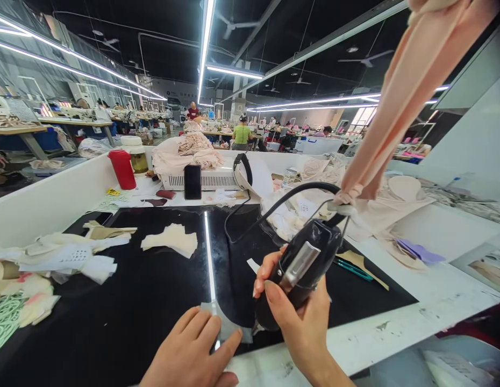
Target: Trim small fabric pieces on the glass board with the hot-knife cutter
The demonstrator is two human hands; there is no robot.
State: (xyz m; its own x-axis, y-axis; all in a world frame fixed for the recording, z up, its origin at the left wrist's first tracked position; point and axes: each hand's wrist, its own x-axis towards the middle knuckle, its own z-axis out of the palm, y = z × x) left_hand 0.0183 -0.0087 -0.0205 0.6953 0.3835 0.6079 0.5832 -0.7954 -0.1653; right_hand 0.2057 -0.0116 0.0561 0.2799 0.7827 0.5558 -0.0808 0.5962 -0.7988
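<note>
My right hand (300, 322) is wrapped round a black handheld electric fabric cutter (314, 242) with a metal plate on its side. The cutter's lower tip is at the right end of a small grey curved pattern piece (228, 323), close to the black fabric's near edge. My left hand (197, 346) lies over that piece, fingers stretched out and pressing it down on the black fabric (153, 301). A twisted peach cloth strip (385, 113) hangs from above, tied at the cutter's top end. A black cable (290, 196) runs from the cutter back across the table.
Cream cut pieces (171, 239) and white marked pieces (76, 255) lie at left. Green tweezers (355, 270) rest at right. Behind stand a phone (192, 181), a red cup (122, 170), a lidded jar (136, 156) and a peach fabric pile (193, 150). People work farther back.
</note>
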